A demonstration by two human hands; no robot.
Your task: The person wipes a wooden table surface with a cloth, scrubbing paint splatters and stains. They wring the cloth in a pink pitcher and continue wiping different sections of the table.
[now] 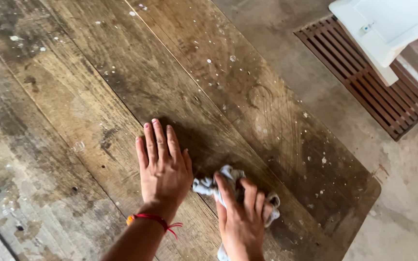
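Cloth [209,184] bunched under right hand [243,217], fingers clamped for pressure; left hand [163,164] beside cloth, splayed flat, bracing on table [73,96].

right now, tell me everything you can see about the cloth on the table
The cloth is a small white or pale grey rag, crumpled into a wad, and looks like soft fabric. It lies on the dark, worn wooden table near its rounded corner. The right hand presses on it, fingers spread over it; a bit shows below the wrist. The left hand lies flat beside it.
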